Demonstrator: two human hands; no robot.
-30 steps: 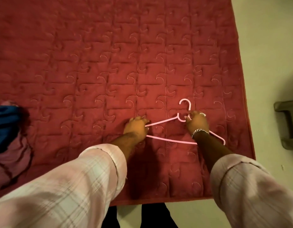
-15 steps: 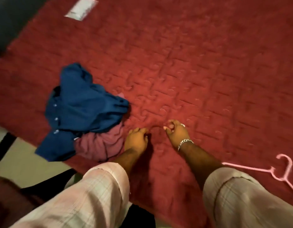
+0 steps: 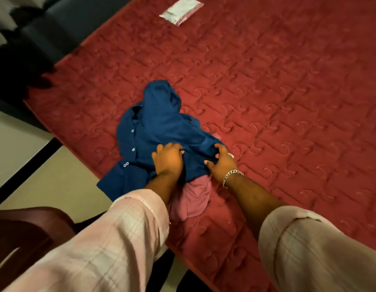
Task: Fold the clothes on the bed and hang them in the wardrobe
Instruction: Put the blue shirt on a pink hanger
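A crumpled dark blue button shirt (image 3: 153,127) lies in a heap near the left edge of the red quilted bed (image 3: 288,91). A pink garment (image 3: 193,199) sticks out from under it toward me. My left hand (image 3: 168,159) lies on the near part of the blue shirt, its fingers curled into the cloth. My right hand (image 3: 221,161), with a chain bracelet on the wrist, grips the shirt's right edge with curled fingers. The hanger is out of view.
A white flat packet (image 3: 180,10) lies at the far side of the bed. A dark wooden chair (image 3: 24,232) stands at the lower left on the pale floor (image 3: 56,182). Dark furniture fills the upper left corner.
I let go of the pink hanger and turned left. Both hands travelled across the bed from the hanger to the blue shirt and now hold it. The hanger has left the view.
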